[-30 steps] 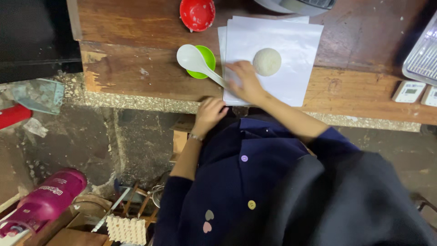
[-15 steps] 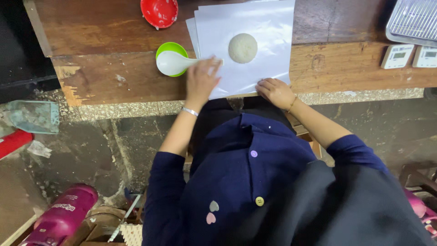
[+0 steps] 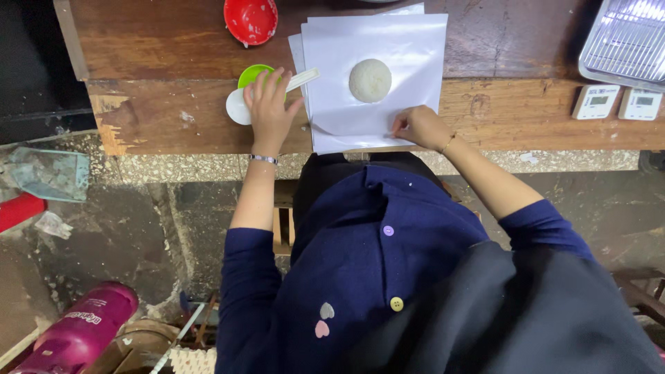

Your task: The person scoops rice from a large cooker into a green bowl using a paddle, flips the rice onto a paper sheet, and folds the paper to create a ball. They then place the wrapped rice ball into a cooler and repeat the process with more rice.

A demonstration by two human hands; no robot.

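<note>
The left hand [image 3: 269, 111] has moved from the white paper [image 3: 377, 76] onto the white spoon [image 3: 244, 104], fingers spread, while the right hand [image 3: 415, 127] now pinches the paper's near edge on the bench [image 3: 159, 111].

Brown wood worktop [image 3: 173, 48]. White paper sheets [image 3: 409, 52], off-white dough ball [image 3: 370, 79]. Green bowl [image 3: 251, 73], white spoon [image 3: 239, 107], red bowl [image 3: 251, 19]. Navy cardigan [image 3: 374, 277], purple and yellow buttons, heart patches. Magenta bottle [image 3: 80, 329].
</note>
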